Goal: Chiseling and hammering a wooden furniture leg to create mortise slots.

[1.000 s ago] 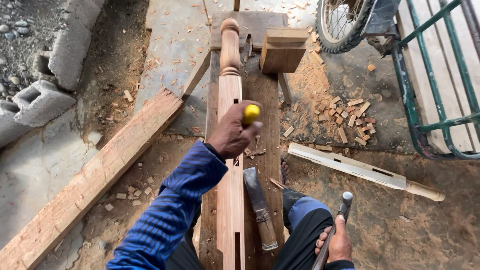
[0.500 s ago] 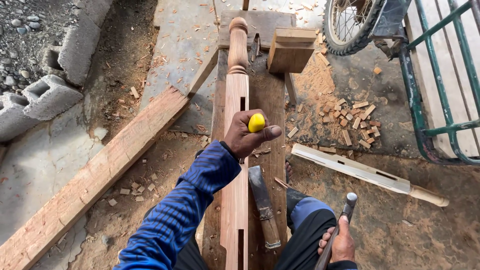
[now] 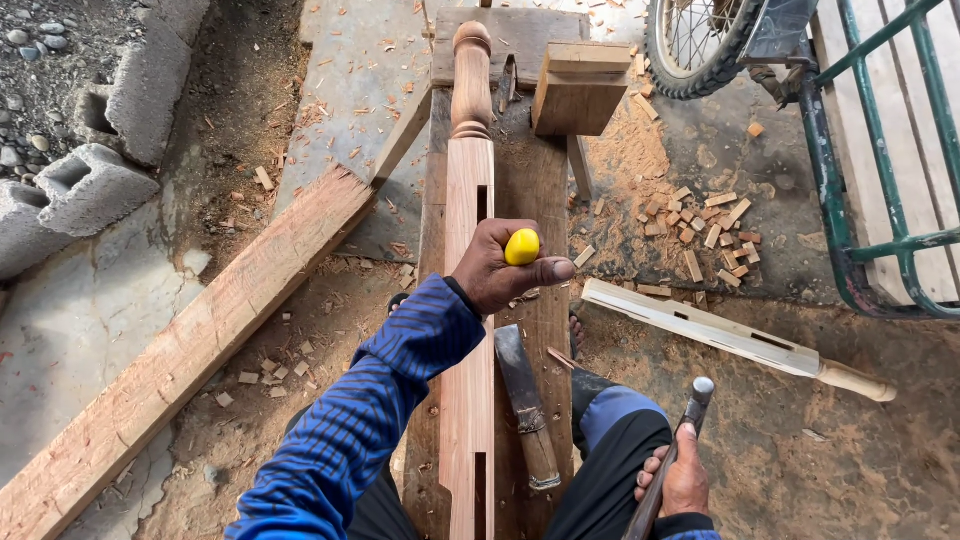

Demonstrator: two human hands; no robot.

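Yellow-handled chisel gripped in left hand over post; hammer clutched in right hand. Three slots cut already, chips scattered right.

Yellow-handled tool blade hidden under left hand; hammer handle, wheel cut by frame edge.

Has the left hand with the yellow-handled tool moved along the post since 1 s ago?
No clear move. The left hand holds the yellow-handled tool on the turned post, just below its upper slot as before; small shifts look like camera motion.
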